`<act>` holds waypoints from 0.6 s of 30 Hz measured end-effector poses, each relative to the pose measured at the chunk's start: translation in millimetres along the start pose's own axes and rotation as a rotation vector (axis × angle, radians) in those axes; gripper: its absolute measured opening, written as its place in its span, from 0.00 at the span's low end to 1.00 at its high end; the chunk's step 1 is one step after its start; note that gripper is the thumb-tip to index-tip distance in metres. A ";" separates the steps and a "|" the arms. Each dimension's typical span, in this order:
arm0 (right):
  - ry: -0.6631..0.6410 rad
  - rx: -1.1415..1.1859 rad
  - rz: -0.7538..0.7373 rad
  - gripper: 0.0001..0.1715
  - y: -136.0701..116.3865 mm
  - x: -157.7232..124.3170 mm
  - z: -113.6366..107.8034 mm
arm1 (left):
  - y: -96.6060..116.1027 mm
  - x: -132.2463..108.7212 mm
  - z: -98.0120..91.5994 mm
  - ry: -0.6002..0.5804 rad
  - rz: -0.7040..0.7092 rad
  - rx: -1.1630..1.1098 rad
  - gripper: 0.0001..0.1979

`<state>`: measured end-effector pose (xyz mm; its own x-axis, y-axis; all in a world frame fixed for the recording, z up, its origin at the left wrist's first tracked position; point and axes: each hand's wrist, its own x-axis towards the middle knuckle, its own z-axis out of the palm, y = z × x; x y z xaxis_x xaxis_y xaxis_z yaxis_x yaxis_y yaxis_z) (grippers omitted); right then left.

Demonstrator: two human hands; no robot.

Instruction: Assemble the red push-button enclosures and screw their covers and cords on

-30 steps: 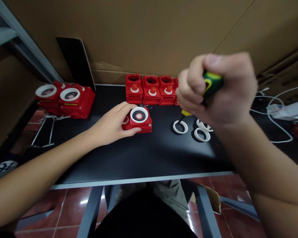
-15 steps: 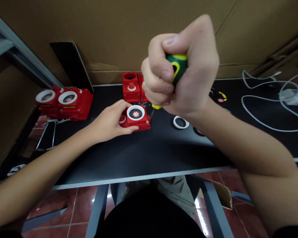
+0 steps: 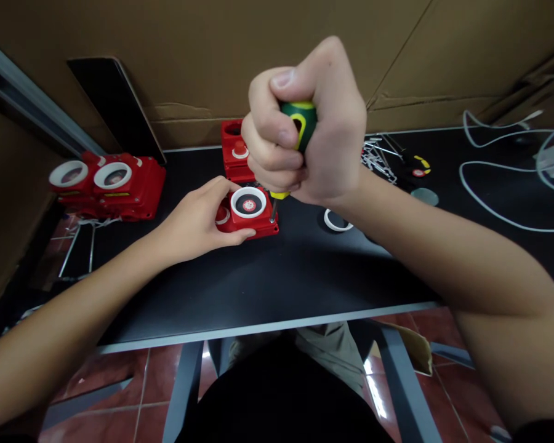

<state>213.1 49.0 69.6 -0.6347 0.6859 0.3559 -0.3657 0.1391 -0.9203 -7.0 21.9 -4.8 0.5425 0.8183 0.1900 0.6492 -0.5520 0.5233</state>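
Note:
My right hand (image 3: 305, 129) is wrapped in a fist round the green and yellow handle of a screwdriver (image 3: 300, 120). The screwdriver's shaft points down, and its tip meets the right side of a red box (image 3: 263, 226) at a screw. On top of that box are a white ring (image 3: 234, 203) round a dark disc and, farther left, a red knob. My left hand (image 3: 198, 215) grips the box from its left side, thumb along the near edge and fingers over the far side. The box lies on the black table.
Red boxes with white rings (image 3: 133, 191) are stacked at the left. Another red box (image 3: 233, 166) stands behind my hands. A loose white ring (image 3: 337, 221) lies right of the work. Metal parts (image 3: 378, 160), a clear disc (image 3: 425, 197) and a white cable (image 3: 471, 184) are farther right.
My right hand has moved left with the screwdriver, whose tip has gone from beside the red box onto its right-hand screw. My left hand keeps its hold, and the view has shifted slightly.

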 end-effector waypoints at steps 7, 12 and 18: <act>-0.226 0.031 -0.028 0.28 -11.3 -7.8 2.9 | -0.2 0.6 2.4 0.025 -0.007 -0.007 0.30; -0.223 -0.129 0.033 0.29 -18.9 0.5 -6.2 | 6.1 -3.4 2.1 0.024 -0.052 -0.012 0.30; -0.207 -0.897 -0.098 0.29 -46.6 -1.2 -29.1 | 12.8 -8.5 -1.7 -0.002 -0.070 0.027 0.30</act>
<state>250.8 62.5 107.4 -0.7695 0.5125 0.3810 0.1849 0.7499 -0.6352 -4.2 8.1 1.7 0.4965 0.8546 0.1521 0.6994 -0.4977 0.5130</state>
